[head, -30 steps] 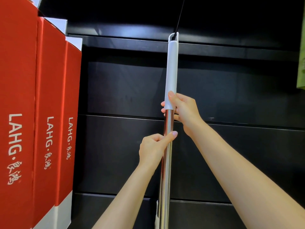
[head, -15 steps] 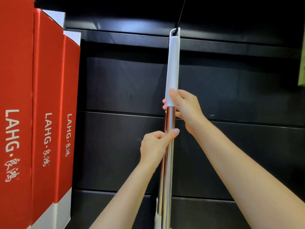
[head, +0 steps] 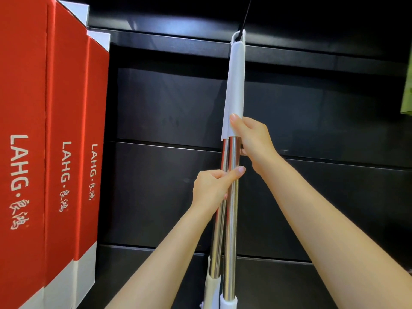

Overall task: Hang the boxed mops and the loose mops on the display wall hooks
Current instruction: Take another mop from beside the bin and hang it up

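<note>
Two loose mops hang one behind the other in front of the black slatted display wall (head: 167,103). The front mop (head: 230,219) has a steel pole and a white grip (head: 236,85), and its top loop sits on a thin black hook (head: 245,14). A second steel pole (head: 217,237) shows just to its left. My right hand (head: 254,139) grips the bottom of the white grip. Lower down, my left hand (head: 211,188) holds the steel pole with the thumb laid across it. Three red boxed mops (head: 64,152) marked LAHG hang at the left.
A green item (head: 407,94) juts in at the right edge of the wall. The slat wall between the red boxes and the poles shows only bare black panels.
The mop's top loop stays on the hook. Both hands keep their hold on the handle. A second pole has come into sight to the left of the front one.
</note>
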Demonstrator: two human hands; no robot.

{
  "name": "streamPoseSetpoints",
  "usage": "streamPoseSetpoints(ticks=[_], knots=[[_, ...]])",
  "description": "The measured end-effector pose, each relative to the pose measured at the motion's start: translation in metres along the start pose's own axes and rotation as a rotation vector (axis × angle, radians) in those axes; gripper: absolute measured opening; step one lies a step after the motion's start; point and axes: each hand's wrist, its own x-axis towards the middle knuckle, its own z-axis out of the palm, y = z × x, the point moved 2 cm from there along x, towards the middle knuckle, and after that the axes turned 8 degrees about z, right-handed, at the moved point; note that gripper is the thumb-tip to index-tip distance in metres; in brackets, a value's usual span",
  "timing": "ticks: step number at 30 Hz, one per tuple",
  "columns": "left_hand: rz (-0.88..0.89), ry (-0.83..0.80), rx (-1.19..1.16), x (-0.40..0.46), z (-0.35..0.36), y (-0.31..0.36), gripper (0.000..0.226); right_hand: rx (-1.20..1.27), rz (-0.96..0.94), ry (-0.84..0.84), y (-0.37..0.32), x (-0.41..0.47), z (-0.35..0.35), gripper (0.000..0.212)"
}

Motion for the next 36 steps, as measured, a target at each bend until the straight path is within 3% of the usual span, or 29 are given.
streamPoseSetpoints(ticks=[5, 14, 18, 20, 22, 25, 28, 30, 36], knots=[[-0.01, 0.004, 0.059, 0.004, -0.004, -0.002, 0.049, -0.011, 0.025, 0.008, -0.001, 0.0, 0.002, 0.046], [-0.042, -0.009, 0.02, 0.001, -0.009, -0.005, 0.046, 0.057, 0.04, 0.002, 0.001, -0.003, 0.007, 0.035], [-0.084, -0.113, -0.064, -0.013, -0.013, -0.003, 0.02, 0.178, 0.133, -0.146, 0.021, -0.012, 0.003, 0.04], [-0.098, -0.158, -0.07, -0.023, -0.017, -0.008, 0.02, 0.188, 0.164, -0.229, 0.04, -0.02, 0.002, 0.048], [-0.088, -0.148, -0.032, -0.033, -0.02, -0.015, 0.027, 0.198, 0.172, -0.275, 0.057, -0.029, 0.002, 0.052], [-0.066, -0.089, 0.105, -0.047, -0.025, -0.027, 0.061, 0.21, 0.177, -0.308, 0.077, -0.042, 0.002, 0.057], [-0.099, -0.238, 0.124, -0.066, -0.024, -0.04, 0.085, 0.189, 0.193, -0.338, 0.092, -0.06, 0.007, 0.058], [-0.119, -0.295, 0.054, -0.076, -0.021, -0.044, 0.089, 0.19, 0.197, -0.344, 0.099, -0.07, 0.01, 0.056], [-0.123, -0.265, 0.013, -0.079, -0.02, -0.049, 0.086, 0.219, 0.22, -0.306, 0.101, -0.084, 0.016, 0.054]])
